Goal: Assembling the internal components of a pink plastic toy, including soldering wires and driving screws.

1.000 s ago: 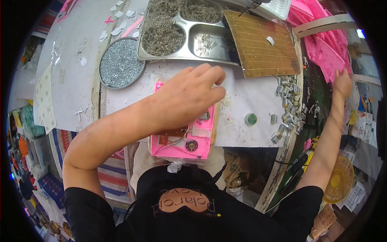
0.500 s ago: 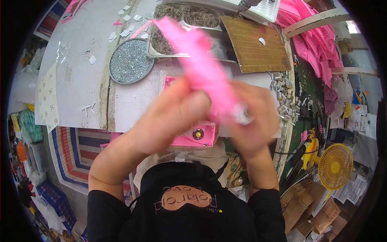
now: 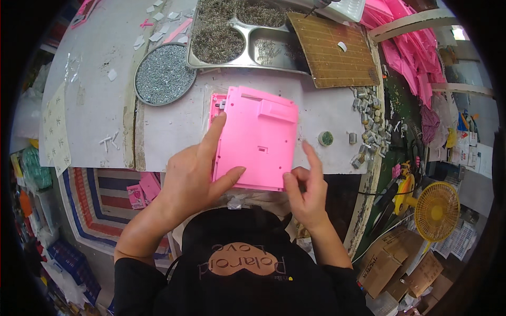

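A flat pink plastic cover (image 3: 258,139) with screw holes, a slot and a raised block lies over a pink plastic housing (image 3: 215,110) at the table's front edge. Along the cover's left side is my left hand (image 3: 192,171), its index finger stretched up the edge and its thumb pressed on the face. That index fingertip is close to a small silver motor (image 3: 222,105) at the housing's upper left. At the cover's lower right corner my right hand (image 3: 307,195) pinches with thumb and curled fingers, its index finger pointing upward. The cover hides most of the housing.
A round tray of small silver screws (image 3: 165,73) stands at the left of a metal compartment tray (image 3: 247,66) holding small metal parts. A brown board (image 3: 337,52) leans on that tray. Small silver motors (image 3: 371,121) and a green-topped roll (image 3: 326,138) are on the right.
The pink cover, edge-on and blurred above the table, has come down flat over the housing. Both hands have moved lower, and the right hand now touches the cover's lower right corner.
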The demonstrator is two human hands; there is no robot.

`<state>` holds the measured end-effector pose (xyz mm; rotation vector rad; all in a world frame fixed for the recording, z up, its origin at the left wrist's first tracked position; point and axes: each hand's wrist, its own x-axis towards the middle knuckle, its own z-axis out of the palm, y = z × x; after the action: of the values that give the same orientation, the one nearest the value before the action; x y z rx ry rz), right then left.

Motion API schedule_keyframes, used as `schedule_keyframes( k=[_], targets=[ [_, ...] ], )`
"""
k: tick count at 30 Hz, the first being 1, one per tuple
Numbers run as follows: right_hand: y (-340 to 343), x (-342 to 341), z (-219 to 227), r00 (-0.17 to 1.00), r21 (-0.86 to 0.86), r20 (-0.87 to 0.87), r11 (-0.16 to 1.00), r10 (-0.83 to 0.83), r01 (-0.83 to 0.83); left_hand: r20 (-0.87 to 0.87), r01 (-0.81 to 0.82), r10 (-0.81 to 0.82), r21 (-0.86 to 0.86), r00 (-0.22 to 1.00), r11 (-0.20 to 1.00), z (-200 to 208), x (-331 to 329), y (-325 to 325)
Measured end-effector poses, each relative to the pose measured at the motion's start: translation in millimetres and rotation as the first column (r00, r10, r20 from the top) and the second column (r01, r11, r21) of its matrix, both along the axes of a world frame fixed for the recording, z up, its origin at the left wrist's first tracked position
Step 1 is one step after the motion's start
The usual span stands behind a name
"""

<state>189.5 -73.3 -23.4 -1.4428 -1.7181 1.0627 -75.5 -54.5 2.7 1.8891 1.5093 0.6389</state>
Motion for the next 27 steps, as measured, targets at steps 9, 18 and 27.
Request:
schedule_keyframes(
  k=[9, 18, 27],
  targets=[
    [31.7, -5.7, -5.6, 0.94, 0.083, 0.248, 0.961, 0.236, -0.263, 0.042, -0.061, 0.06, 0.03, 0.997, 0.998, -23.0, -7.7, -10.1],
    [43.4, 1.6, 5.5, 0.771, 0.007, 0.489, 0.882, 0.408, -0.471, -0.024, -0.187, 0.187, -0.006, 0.982, 0.982, -38.1, 0.0, -51.0],
    [101.9, -29.0, 75.9, 0.306, -0.208, 0.765, 0.667, 0.566, -0.715, -0.079, -0.291, 0.314, 0.219, 0.946, 0.931, -23.8, -84.8, 52.9]
  ],
)
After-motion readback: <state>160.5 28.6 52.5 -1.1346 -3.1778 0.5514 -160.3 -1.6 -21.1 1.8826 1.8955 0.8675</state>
